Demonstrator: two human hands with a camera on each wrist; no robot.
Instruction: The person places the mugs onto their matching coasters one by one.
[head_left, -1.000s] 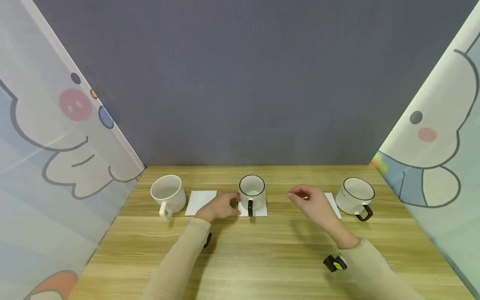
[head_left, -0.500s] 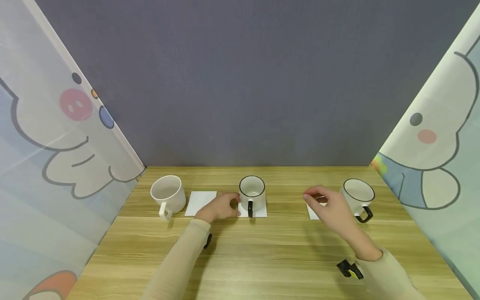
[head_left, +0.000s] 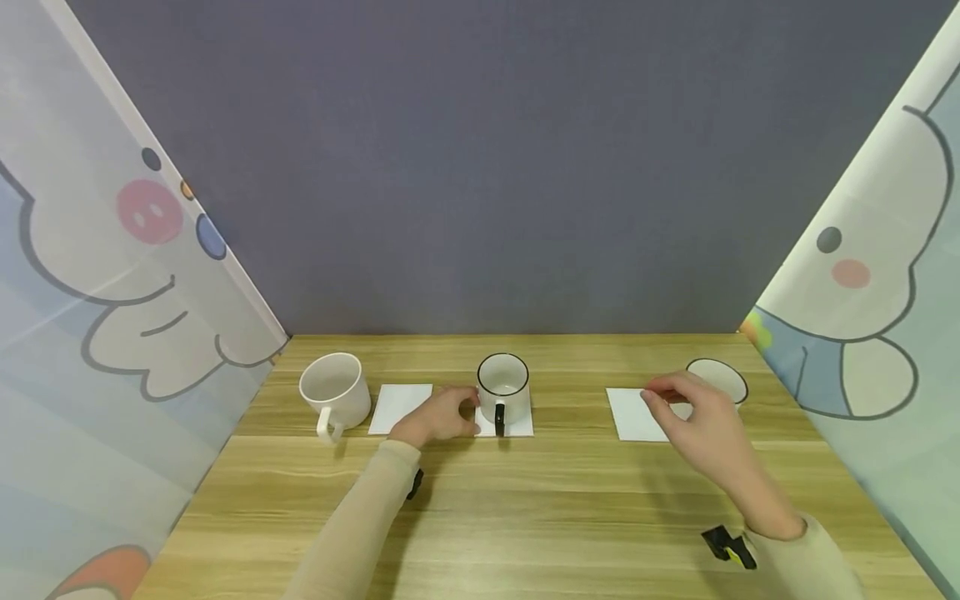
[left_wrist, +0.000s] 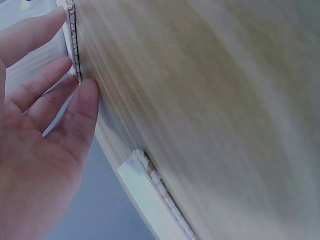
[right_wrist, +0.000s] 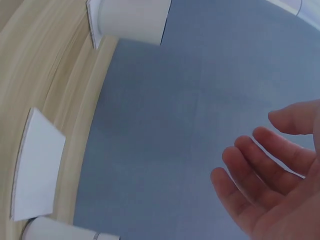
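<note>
My left hand (head_left: 437, 414) rests at the left edge of the middle white square coaster (head_left: 522, 425), thumb and fingers spread along it. On that coaster stands a white mug (head_left: 504, 400) with a black rim and black handle. In the left wrist view, the fingertips (left_wrist: 89, 92) lie right by the coaster's edge. My right hand (head_left: 705, 429) hovers with loosely bent fingers and holds nothing. It overlaps the right-hand coaster (head_left: 632, 417) and a black-rimmed white mug (head_left: 722, 377), whose handle is hidden. The right wrist view shows that hand (right_wrist: 272, 185) raised above the table.
An all-white mug (head_left: 345, 408) stands at the table's left, beside a bare white coaster (head_left: 396, 404). A dark grey panel (head_left: 517, 183) rises behind the wooden table (head_left: 525, 517). Cartoon-printed panels (head_left: 840, 342) flank both sides.
My right hand has moved to the right, uncovering the right-hand coaster and covering more of the right-hand mug. The left hand and the middle mug have stayed in place.
</note>
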